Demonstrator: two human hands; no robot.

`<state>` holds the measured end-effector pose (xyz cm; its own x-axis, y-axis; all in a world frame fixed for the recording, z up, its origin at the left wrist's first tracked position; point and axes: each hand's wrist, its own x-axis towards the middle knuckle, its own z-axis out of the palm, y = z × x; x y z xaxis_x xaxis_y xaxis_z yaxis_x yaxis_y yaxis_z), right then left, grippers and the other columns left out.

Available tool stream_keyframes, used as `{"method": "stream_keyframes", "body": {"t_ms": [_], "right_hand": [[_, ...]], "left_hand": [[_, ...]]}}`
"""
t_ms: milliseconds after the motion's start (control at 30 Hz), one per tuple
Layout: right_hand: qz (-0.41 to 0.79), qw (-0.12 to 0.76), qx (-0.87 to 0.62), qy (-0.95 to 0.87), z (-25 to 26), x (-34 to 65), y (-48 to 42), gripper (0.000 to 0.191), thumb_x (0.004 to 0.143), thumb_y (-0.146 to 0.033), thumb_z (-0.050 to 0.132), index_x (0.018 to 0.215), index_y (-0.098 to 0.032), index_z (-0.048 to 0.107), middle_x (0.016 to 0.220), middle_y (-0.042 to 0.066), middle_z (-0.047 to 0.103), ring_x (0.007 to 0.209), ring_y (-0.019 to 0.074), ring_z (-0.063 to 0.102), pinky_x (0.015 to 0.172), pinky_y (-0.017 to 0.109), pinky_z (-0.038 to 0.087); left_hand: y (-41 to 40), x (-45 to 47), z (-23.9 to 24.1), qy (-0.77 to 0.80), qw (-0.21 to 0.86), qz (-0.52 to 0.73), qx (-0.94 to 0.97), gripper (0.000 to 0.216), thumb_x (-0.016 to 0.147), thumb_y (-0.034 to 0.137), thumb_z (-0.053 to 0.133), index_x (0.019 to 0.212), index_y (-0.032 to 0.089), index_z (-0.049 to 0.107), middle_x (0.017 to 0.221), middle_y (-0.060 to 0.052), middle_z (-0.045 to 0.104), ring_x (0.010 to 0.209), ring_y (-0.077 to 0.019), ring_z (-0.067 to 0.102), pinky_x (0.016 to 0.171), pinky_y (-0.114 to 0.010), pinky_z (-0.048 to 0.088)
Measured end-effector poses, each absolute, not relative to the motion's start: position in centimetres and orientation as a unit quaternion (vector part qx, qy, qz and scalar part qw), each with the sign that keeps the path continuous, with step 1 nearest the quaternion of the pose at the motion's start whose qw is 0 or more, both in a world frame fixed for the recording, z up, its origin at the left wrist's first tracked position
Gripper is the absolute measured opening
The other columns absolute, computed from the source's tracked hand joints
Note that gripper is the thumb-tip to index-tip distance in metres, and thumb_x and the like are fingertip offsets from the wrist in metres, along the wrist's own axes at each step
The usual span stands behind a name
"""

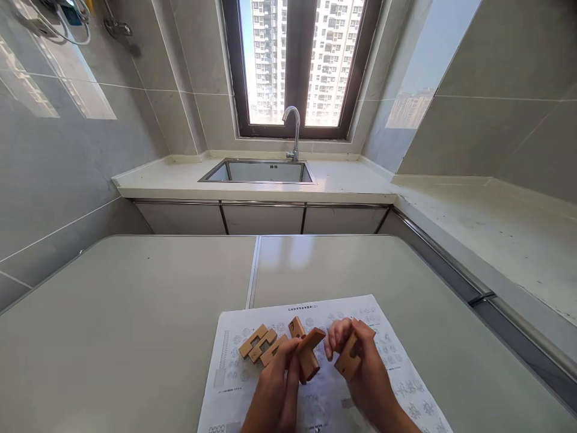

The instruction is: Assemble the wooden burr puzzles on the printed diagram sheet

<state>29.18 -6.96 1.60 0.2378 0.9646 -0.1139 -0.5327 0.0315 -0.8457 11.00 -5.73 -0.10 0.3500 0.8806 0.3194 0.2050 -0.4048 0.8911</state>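
My left hand [276, 385] pinches a cluster of notched wooden puzzle pieces [306, 349] just above a printed instruction sheet [396, 367] on the table. My right hand [365, 376] is curled around a single wooden puzzle piece [348, 361], held close to the right of the cluster. Loose wooden puzzle pieces [258, 344] lie on the sheet to the left of my left hand. Both hands sit near the table's front edge.
The grey table [135, 313] has a seam [252, 270] running down its middle. Beyond it stands a counter with a steel sink [259, 171] and a tap [295, 129] under a window. A second counter [496, 228] runs along the right wall.
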Motion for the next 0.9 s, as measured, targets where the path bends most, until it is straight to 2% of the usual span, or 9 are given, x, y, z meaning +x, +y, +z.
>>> {"method": "stream_keyframes", "body": {"t_ms": [67, 133, 267, 367, 533, 633, 700, 800, 900], "right_hand": [[0.551, 0.685, -0.413, -0.238, 1.6, 29.5, -6.7, 0.044, 0.098, -0.057, 0.055, 0.073, -0.021, 0.062, 0.076, 0.002, 0.054, 0.07, 0.0186, 0.052, 0.068, 0.031, 0.049], [0.571, 0.678, -0.414, -0.207, 1.3, 29.8, -6.6, 0.04, 0.096, -0.057, 0.057, 0.079, -0.021, 0.064, 0.074, 0.001, 0.051, 0.065, 0.0171, 0.047, 0.061, 0.029, 0.046], [0.628, 0.643, -0.408, -0.16, 0.6, 30.1, -6.7, 0.031, 0.092, -0.054, 0.071, 0.089, -0.023, 0.064, 0.072, -0.003, 0.047, 0.057, 0.0129, 0.038, 0.052, 0.024, 0.037], [0.645, 0.627, -0.399, -0.174, 0.7, 30.2, -6.8, 0.037, 0.091, -0.058, 0.074, 0.093, -0.023, 0.064, 0.067, -0.005, 0.039, 0.055, 0.0124, 0.032, 0.05, 0.024, 0.034], [0.636, 0.625, -0.397, -0.217, 1.6, 30.2, -7.0, 0.043, 0.091, -0.053, 0.079, 0.078, -0.022, 0.051, 0.066, -0.007, 0.041, 0.052, 0.0087, 0.022, 0.046, 0.022, 0.027], [0.664, 0.599, -0.381, -0.235, 1.7, 30.0, -7.0, 0.043, 0.091, -0.056, 0.077, 0.083, -0.023, 0.051, 0.061, -0.008, 0.044, 0.045, 0.0067, 0.019, 0.042, 0.022, 0.018], [0.687, 0.58, -0.367, -0.239, 1.6, 29.8, -7.0, 0.043, 0.09, -0.059, 0.077, 0.091, -0.024, 0.052, 0.054, -0.012, 0.04, 0.042, 0.0062, 0.016, 0.04, 0.022, 0.014], [0.706, 0.566, -0.35, -0.242, 1.5, 29.7, -7.1, 0.045, 0.089, -0.06, 0.078, 0.097, -0.025, 0.052, 0.045, -0.017, 0.027, 0.04, 0.0058, 0.009, 0.04, 0.02, 0.011], [0.714, 0.557, -0.347, -0.245, 1.5, 29.8, -7.1, 0.045, 0.088, -0.058, 0.08, 0.095, -0.024, 0.051, 0.046, -0.017, 0.025, 0.041, 0.0052, 0.006, 0.041, 0.019, 0.011]], "left_hand": [[-5.8, 11.2, 0.2, 0.391, 0.487, 0.413, 0.663, 0.043, 0.111, 0.052, 0.035, 0.125, 0.02, 0.061, 0.086, -0.006, 0.069, 0.072, -0.0197, 0.065, 0.068, -0.03, 0.055], [-5.8, 11.2, 0.6, 0.38, 0.554, 0.401, 0.623, 0.05, 0.109, 0.059, 0.036, 0.125, 0.018, 0.06, 0.087, -0.006, 0.067, 0.071, -0.0191, 0.063, 0.069, -0.031, 0.054], [-5.7, 10.8, 1.3, 0.365, 0.589, 0.382, 0.611, 0.054, 0.104, 0.065, 0.046, 0.127, 0.018, 0.059, 0.09, -0.006, 0.066, 0.073, -0.0182, 0.061, 0.073, -0.032, 0.054], [-5.8, 10.7, 1.4, 0.378, 0.556, 0.377, 0.637, 0.051, 0.103, 0.061, 0.053, 0.134, 0.021, 0.056, 0.094, -0.006, 0.07, 0.079, -0.0202, 0.065, 0.077, -0.033, 0.054], [-5.9, 10.7, 0.7, 0.374, 0.459, 0.387, 0.707, 0.041, 0.103, 0.052, 0.058, 0.132, 0.023, 0.057, 0.104, -0.008, 0.075, 0.089, -0.0232, 0.071, 0.084, -0.035, 0.058], [-5.8, 10.7, 0.1, 0.358, 0.399, 0.398, 0.744, 0.039, 0.102, 0.044, 0.061, 0.135, 0.025, 0.055, 0.112, -0.009, 0.075, 0.091, -0.0226, 0.072, 0.084, -0.034, 0.061], [-5.8, 10.6, -0.3, 0.333, 0.371, 0.397, 0.771, 0.039, 0.102, 0.038, 0.061, 0.138, 0.025, 0.052, 0.118, -0.011, 0.073, 0.093, -0.0227, 0.073, 0.083, -0.033, 0.062], [-5.7, 10.7, -0.7, 0.307, 0.348, 0.394, 0.793, 0.04, 0.101, 0.032, 0.061, 0.14, 0.025, 0.051, 0.116, -0.011, 0.072, 0.091, -0.022, 0.073, 0.081, -0.032, 0.063], [-5.7, 10.7, -1.2, 0.292, 0.338, 0.401, 0.8, 0.04, 0.1, 0.029, 0.061, 0.139, 0.026, 0.05, 0.11, -0.009, 0.071, 0.085, -0.0208, 0.072, 0.079, -0.033, 0.063]]}}
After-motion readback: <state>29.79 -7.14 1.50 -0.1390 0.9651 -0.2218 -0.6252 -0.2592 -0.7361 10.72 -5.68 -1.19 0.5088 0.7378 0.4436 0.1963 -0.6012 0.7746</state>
